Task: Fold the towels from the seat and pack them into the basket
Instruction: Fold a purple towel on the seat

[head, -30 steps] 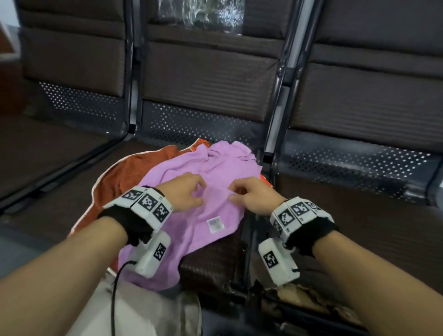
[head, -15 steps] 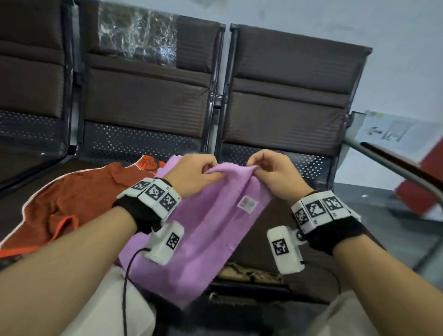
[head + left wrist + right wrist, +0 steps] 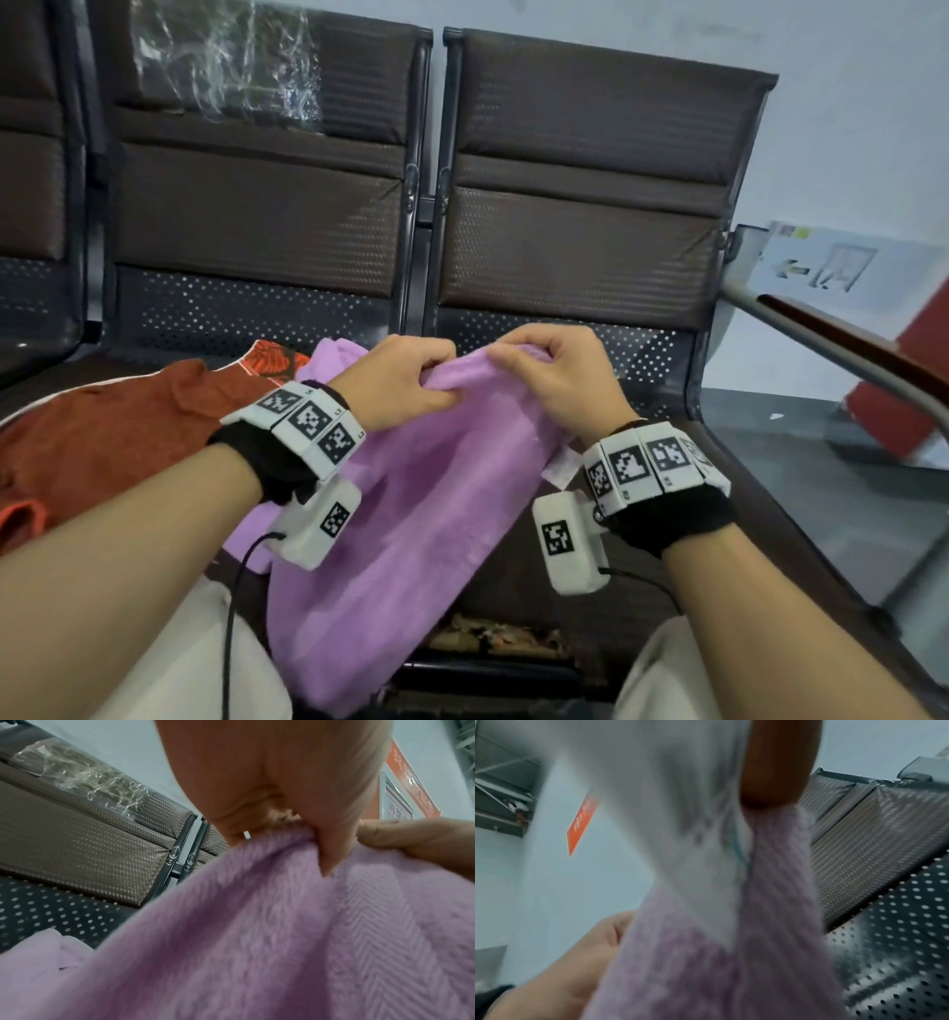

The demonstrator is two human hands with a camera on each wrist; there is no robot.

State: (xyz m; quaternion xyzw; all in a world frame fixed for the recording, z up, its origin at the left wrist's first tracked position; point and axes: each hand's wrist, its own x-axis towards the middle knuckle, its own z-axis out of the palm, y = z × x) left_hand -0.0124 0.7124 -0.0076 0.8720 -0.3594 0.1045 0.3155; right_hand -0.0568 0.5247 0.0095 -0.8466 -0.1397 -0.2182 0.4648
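Soft lilac fleece towel [image 3: 411,514] hangs below both grips, long axis running down toward the person's lap. Left hand [image 3: 395,380] and right hand [image 3: 554,380], nearly touching, each pinch its top edge; both equally near. Rust-orange towel [image 3: 102,437] lies left, on the seat.

Both forearms reach forward from the lower corners of the head view, bare, each wrist wrapped in a black band carrying white marker blocks. The left hand [image 3: 398,383] is raised in front of the body with its fingers curled, pinching the top edge of the purple towel [image 3: 411,514] between thumb and fingertips. The right hand [image 3: 554,380] sits just beside it at the same height, knuckles up, fingers likewise curled round that same edge. The two hands are near each other, thumbs facing inward, not quite touching, both wrists bent slightly down
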